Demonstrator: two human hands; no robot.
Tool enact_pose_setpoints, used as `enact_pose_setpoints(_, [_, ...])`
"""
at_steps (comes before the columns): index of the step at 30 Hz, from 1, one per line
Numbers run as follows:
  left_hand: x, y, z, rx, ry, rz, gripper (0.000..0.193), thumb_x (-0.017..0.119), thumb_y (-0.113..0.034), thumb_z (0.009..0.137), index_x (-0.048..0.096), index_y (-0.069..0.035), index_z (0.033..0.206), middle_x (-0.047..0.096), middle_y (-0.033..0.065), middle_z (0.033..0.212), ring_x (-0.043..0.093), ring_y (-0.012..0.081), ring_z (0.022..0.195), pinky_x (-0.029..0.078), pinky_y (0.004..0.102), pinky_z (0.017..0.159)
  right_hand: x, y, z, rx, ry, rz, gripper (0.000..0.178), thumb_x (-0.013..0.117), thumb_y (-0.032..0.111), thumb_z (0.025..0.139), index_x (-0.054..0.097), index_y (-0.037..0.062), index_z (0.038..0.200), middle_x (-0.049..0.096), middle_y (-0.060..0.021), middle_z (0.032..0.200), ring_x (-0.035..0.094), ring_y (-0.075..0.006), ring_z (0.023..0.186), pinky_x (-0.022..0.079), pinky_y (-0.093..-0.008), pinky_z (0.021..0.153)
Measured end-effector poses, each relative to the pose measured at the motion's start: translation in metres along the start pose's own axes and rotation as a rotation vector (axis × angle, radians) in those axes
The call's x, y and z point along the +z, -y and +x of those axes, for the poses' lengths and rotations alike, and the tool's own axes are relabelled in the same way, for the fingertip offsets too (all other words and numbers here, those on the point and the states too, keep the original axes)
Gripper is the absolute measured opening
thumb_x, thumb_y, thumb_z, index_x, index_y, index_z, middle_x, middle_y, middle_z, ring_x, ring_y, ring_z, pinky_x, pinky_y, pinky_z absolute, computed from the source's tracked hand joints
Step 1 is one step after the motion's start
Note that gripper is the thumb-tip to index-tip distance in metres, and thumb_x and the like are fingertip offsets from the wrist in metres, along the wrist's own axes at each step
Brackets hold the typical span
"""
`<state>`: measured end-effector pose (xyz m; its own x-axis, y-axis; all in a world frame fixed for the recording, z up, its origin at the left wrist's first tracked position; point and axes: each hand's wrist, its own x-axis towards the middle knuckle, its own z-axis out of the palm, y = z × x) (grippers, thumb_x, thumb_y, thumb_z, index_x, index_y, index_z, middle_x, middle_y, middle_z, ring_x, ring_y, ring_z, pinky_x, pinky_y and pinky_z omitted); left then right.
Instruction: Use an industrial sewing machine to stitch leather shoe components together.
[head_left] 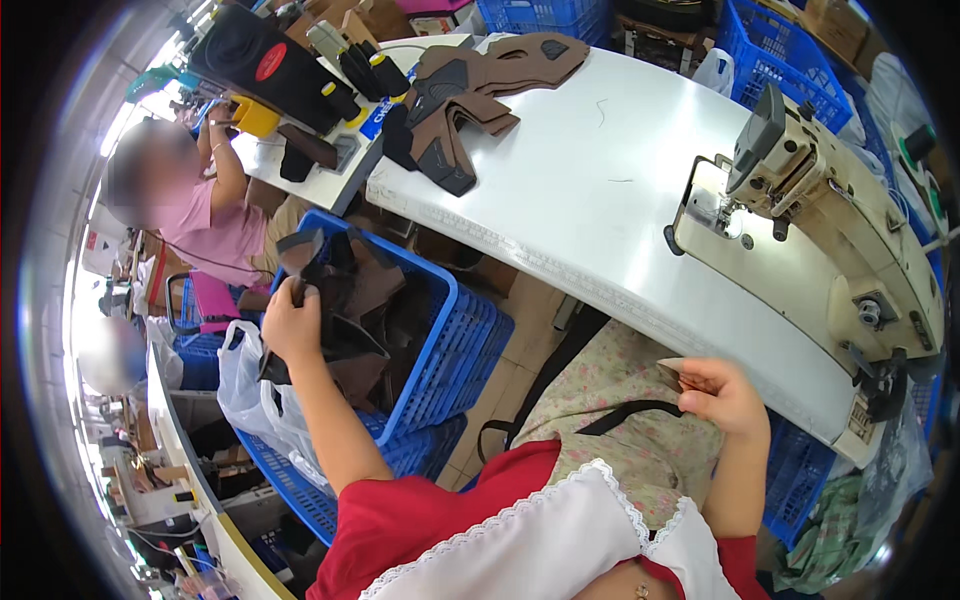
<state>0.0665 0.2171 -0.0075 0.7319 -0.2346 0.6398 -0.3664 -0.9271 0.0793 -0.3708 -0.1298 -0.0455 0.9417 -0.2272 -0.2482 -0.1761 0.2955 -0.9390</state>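
My left hand is closed on a dark brown shoe upper piece, held over a blue crate. The crate is heaped with similar brown and black cut pieces. Over my lap, near the table's front edge, my right hand is closed round a small tool with a pale pointed tip; my fingers hide the rest, so its kind is unclear. On the white table, toward the far left, lie stacked brown shoe upper pieces with dark grey patches.
An industrial sewing machine stands at the table's right. More blue crates sit behind the table. Left of the crate hang white plastic bags. A person in a pink shirt works at the neighbouring table, with thread cones on it.
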Motion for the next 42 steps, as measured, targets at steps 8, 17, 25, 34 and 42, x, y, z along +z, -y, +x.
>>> enact_pose_setpoints(8, [0.111, 0.139, 0.08, 0.439, 0.214, 0.107, 0.026, 0.071, -0.023, 0.075, 0.07, -0.01, 0.097, 0.07, 0.0123, 0.088, 0.067, 0.0344, 0.082, 0.052, 0.0444, 0.07, 0.009, -0.009, -0.017, 0.093, -0.238, 0.012, 0.051, 0.075, 0.022, 0.087, 0.061, -0.0024, 0.129, 0.062, 0.0037, 0.085, 0.05, -0.0023, 0.068, 0.037, -0.0188, 0.053])
enact_pose_setpoints(17, [0.217, 0.178, 0.026, -0.085, 0.948, 0.152, 0.043, 0.066, -0.024, 0.09, 0.056, -0.004, 0.127, 0.059, 0.0182, 0.124, 0.054, 0.0324, 0.114, 0.041, 0.0478, 0.097, 0.029, -0.022, -0.027, 0.112, -0.386, -0.106, 0.045, 0.076, 0.018, 0.089, 0.062, 0.0031, 0.129, 0.064, 0.0027, 0.096, 0.058, -0.0062, 0.082, 0.049, -0.0232, 0.065])
enact_pose_setpoints(25, [0.114, -0.032, 0.054, 0.047, 1.574, -0.045, 0.036, 0.063, -0.023, 0.097, 0.058, 0.007, 0.115, 0.067, 0.0169, 0.091, 0.067, 0.0234, 0.073, 0.056, 0.0318, 0.062, -0.089, -0.048, -0.063, -0.307, -1.474, -0.913, 0.017, 0.072, 0.013, 0.083, 0.069, 0.0074, 0.099, 0.067, -0.0061, 0.084, 0.062, -0.0178, 0.071, 0.048, -0.0335, 0.064])
enact_pose_setpoints(34, [-0.005, -0.326, -0.12, 1.683, 0.789, -0.828, 0.037, 0.064, -0.004, 0.084, 0.061, -0.001, 0.121, 0.056, 0.0221, 0.136, 0.052, 0.0418, 0.127, 0.04, 0.0485, 0.106, -0.159, -0.075, -0.043, -0.26, -1.657, -1.307, 0.022, 0.071, 0.02, 0.065, 0.074, 0.0177, 0.087, 0.069, -0.0038, 0.107, 0.055, -0.0281, 0.119, 0.032, -0.0548, 0.11])
enact_pose_setpoints(42, [-0.048, -0.463, -0.261, 1.95, 0.307, -0.726, 0.078, 0.072, -0.009, 0.079, 0.038, -0.005, 0.149, 0.036, 0.0183, 0.155, 0.036, 0.0411, 0.141, 0.031, 0.051, 0.115, -0.001, -0.281, -0.253, -0.379, -2.447, -0.674, 0.022, 0.068, 0.007, 0.069, 0.074, 0.0097, 0.089, 0.071, -0.0125, 0.093, 0.064, -0.0336, 0.094, 0.051, -0.0475, 0.084])
